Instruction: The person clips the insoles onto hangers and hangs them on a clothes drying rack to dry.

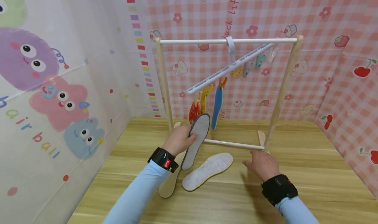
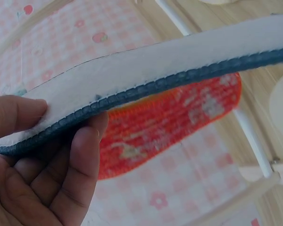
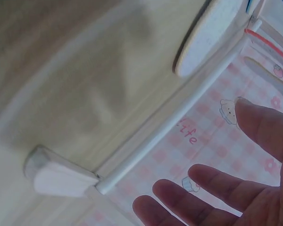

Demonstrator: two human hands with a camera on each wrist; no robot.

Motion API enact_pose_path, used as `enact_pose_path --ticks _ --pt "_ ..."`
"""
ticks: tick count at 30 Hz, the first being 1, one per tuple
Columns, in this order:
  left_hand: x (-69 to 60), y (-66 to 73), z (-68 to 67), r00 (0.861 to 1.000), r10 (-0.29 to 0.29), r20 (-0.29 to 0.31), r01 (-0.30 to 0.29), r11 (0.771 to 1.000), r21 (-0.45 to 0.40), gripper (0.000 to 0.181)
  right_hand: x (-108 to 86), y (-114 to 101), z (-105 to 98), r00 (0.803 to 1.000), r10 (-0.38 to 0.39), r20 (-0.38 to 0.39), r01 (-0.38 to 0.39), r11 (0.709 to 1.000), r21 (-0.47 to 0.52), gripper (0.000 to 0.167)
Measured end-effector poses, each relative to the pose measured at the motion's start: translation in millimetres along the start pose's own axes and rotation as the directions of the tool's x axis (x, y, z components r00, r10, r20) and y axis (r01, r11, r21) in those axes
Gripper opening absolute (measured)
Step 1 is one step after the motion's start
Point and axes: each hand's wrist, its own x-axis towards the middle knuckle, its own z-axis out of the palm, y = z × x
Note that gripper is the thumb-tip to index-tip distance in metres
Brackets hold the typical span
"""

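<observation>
My left hand [image 1: 178,140] pinches a grey insole [image 1: 197,140] with a dark stitched edge, thumb on its pale face and fingers behind, as the left wrist view shows. It is held tilted above the table. Behind it a red patterned insole [image 2: 165,127] hangs from the hanger [image 1: 233,66]. My right hand [image 1: 263,164] is over the table near the rack's right foot, its fingers apart and holding nothing [image 3: 226,188]. On the table lie a speckled white insole [image 1: 208,171] with a yellow edge and a beige insole [image 1: 168,186], partly covered by the left arm.
A wooden rack with a white top bar [image 1: 195,41] carries the slanted hanger. A blue insole [image 1: 218,107] hangs from an orange clothespin [image 1: 222,83]; a yellow clothespin [image 1: 206,91] is beside it. Green [image 1: 260,62] and grey clothespins [image 1: 248,69] hang at the right. A lower bar [image 1: 233,144] joins the rack's sides.
</observation>
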Motion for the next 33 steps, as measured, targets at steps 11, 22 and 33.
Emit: enact_pose_path --ticks 11,22,33 --pt "21.1 18.1 16.0 0.998 0.034 -0.051 -0.032 0.999 0.034 0.026 14.1 3.0 -19.5 0.992 -0.061 -0.107 0.055 0.997 -0.055 0.041" --pt "40.7 34.7 29.7 0.994 0.057 -0.089 -0.053 0.998 0.045 0.030 38.9 2.7 -50.6 0.993 -0.048 -0.108 0.044 0.998 -0.038 0.046" --pt "56.9 42.5 34.8 0.989 0.046 -0.140 -0.047 0.999 -0.001 0.031 65.6 -2.6 -80.9 0.976 -0.078 -0.204 0.076 0.997 -0.016 0.043"
